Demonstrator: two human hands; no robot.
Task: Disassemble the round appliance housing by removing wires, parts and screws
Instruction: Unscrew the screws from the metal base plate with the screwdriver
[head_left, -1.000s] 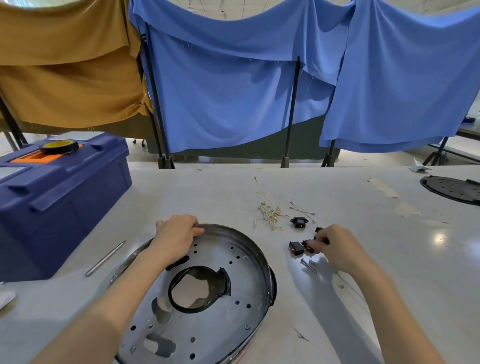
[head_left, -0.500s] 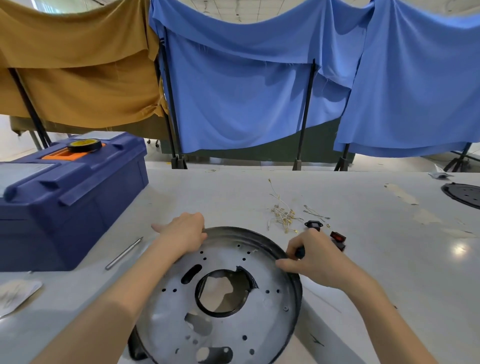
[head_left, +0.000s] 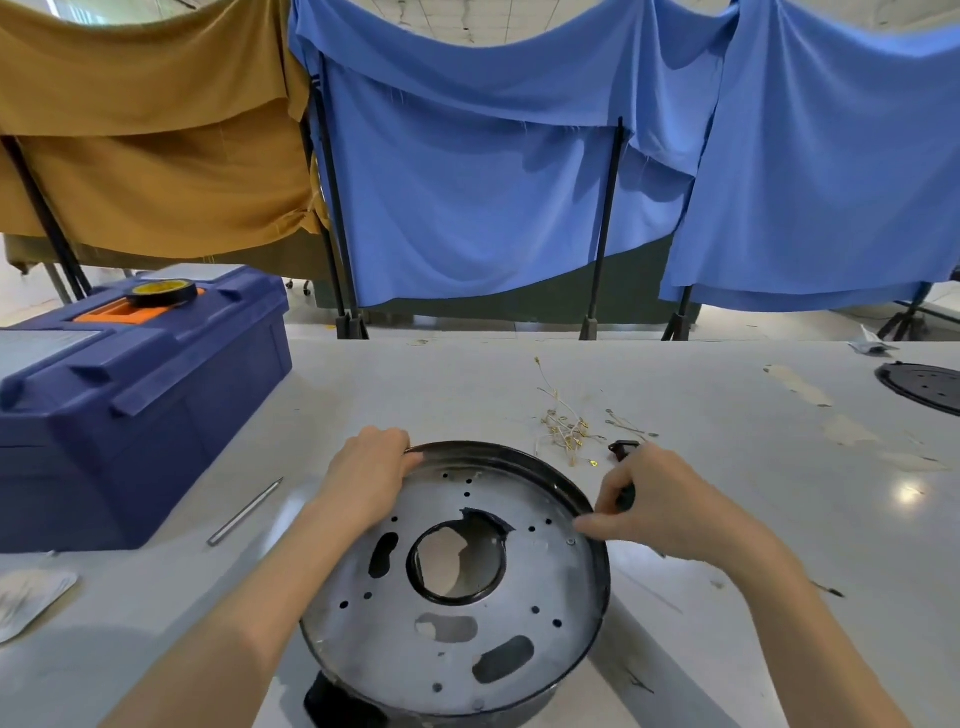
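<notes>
Both hands grip the round metal pan (head_left: 457, 582): left hand (head_left: 366, 475) at the far rim, right hand (head_left: 660, 501) pinching the right rim.

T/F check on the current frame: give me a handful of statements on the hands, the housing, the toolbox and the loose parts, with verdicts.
1. Both hands grip the rim of the round housing. True: left hand, right hand.
2. The blue toolbox is open. False: its lid is shut, with a tape roll on top.
3. Loose wires lie on the table beyond the housing. True.
4. The metal rod lies inside the housing. False: it lies on the table between toolbox and housing.
</notes>
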